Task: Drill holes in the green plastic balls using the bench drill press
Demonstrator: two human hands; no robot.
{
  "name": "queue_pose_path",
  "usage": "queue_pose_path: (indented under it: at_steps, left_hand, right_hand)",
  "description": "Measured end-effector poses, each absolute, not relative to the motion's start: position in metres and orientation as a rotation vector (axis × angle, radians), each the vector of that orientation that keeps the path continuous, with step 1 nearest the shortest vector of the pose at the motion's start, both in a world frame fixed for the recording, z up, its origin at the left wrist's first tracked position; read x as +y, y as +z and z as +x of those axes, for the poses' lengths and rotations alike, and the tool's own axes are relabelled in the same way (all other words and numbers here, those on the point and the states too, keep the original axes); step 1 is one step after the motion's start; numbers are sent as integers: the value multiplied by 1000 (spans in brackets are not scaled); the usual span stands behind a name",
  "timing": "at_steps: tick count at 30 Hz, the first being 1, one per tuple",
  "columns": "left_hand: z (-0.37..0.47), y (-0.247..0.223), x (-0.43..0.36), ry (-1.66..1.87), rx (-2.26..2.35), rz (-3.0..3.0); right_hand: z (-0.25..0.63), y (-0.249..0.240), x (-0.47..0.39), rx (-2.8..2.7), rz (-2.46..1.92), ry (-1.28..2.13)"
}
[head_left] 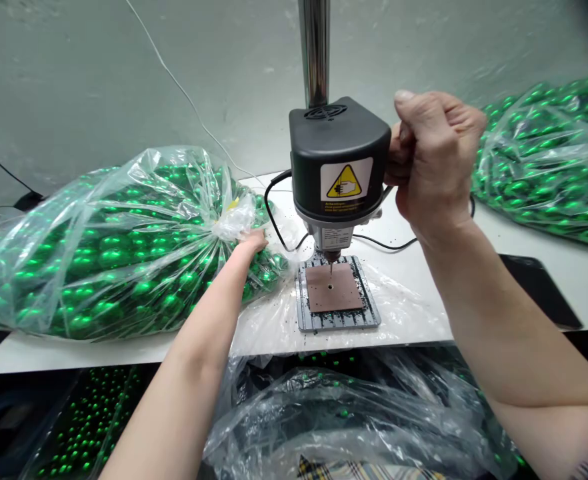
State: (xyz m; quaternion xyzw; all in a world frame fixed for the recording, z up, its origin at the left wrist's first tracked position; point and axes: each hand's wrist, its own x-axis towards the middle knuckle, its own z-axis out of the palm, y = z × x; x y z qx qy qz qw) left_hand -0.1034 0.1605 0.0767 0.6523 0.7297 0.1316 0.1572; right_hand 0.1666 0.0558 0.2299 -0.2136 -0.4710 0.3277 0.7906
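Observation:
A small bench drill press (pixel 341 153) with a black motor housing and a hand-warning label stands in the middle. At its right side my right hand (pixel 437 157) is closed round its feed handle, most of which the fingers cover. Below the chuck, a thin drill bit (pixel 331 269) points down at a brown board (pixel 339 290) with a small dark hole. The board lies on a grooved metal base (pixel 304 320). My left hand (pixel 255 240) reaches to the gathered mouth of a clear plastic bag (pixel 144 173) full of shiny green balls; its fingers are hidden there.
Another bag of green balls (pixel 549 160) lies at the right, near a flat black object (pixel 544 290) on the white table (pixel 94 352). Dark crumbs dot the base. Clear plastic sheeting (pixel 349 413) hangs below the table edge, with green balls (pixel 87 420) at lower left.

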Motion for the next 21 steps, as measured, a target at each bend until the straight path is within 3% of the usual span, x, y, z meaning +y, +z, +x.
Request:
queue_pose_path:
  at_steps: [6, 10, 14, 21]
  left_hand:
    - [-109, 85, 129, 560, 1878, 2053]
    - [-106, 90, 75, 1097, 1635, 2083]
    - [-92, 91, 17, 1419, 1346, 1623]
    - [-63, 87, -23, 1093, 910, 753]
  right_hand:
    - [167, 230, 56, -1022, -451, 720]
    - [166, 230, 52, -1014, -485, 720]
    - [167, 229, 51, -1016, -500, 695]
    - [168, 228, 55, -1035, -449, 676]
